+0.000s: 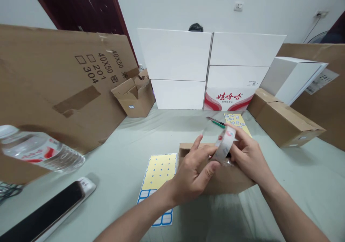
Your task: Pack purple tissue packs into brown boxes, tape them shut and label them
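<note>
A single view runs the show, and it comes from the wearer's own head, facing forward and tipping down over the pale green cloth (121,137)! The left hand (195,168) and right hand (249,154) sit close to the lens, just below and right of centre, forearms sweeping in from the bottom edge. Out on the left edge, the bottle (48,150) looms large, and that's near! Look farther: the sightline meets the white boxes (180,55) face-on, then carries over their tops to the wall (167,4). And it's a wide look, taking in cardboard (40,62) along the left flank.
</note>
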### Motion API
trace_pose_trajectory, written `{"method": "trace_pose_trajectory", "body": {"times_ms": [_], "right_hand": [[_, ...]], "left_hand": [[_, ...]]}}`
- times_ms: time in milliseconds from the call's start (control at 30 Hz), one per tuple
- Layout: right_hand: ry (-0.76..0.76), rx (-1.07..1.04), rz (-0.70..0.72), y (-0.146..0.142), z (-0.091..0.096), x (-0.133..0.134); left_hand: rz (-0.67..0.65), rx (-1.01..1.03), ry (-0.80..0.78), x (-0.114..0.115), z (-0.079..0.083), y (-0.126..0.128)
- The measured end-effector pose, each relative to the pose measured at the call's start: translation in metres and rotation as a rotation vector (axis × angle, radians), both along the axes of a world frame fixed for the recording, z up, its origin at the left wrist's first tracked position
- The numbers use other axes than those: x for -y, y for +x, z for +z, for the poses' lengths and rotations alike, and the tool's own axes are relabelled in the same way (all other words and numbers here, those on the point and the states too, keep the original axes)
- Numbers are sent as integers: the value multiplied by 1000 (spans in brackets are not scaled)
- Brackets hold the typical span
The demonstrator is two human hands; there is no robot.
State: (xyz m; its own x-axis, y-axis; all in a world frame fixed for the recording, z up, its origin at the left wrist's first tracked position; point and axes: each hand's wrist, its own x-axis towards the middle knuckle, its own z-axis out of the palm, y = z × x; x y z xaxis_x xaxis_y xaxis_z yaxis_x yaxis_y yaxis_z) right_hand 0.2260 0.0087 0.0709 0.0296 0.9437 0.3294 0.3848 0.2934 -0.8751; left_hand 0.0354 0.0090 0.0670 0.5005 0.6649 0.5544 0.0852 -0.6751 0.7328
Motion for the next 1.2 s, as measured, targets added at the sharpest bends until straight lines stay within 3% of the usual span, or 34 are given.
{"method": "trace_pose_trajectory", "body": {"times_ms": [133, 267, 467, 767, 1100, 1200], "right_hand": [[501, 178, -146, 1, 9, 19], [699, 401, -114, -12, 12, 32], [770, 457, -210, -27, 5, 29], [765, 387, -185, -23, 10, 28], [727, 377, -87, -22, 13, 12], [602, 272, -7, -18, 12, 9]], "left_hand": [[170, 16, 243, -4, -3, 2], [228, -47, 371, -6, -7, 4], [267, -88, 482, -7, -13, 8], [299, -125, 548, -7, -14, 8], [350, -195, 565, -7, -12, 3], [384, -261, 569, -4, -8, 1]]}}
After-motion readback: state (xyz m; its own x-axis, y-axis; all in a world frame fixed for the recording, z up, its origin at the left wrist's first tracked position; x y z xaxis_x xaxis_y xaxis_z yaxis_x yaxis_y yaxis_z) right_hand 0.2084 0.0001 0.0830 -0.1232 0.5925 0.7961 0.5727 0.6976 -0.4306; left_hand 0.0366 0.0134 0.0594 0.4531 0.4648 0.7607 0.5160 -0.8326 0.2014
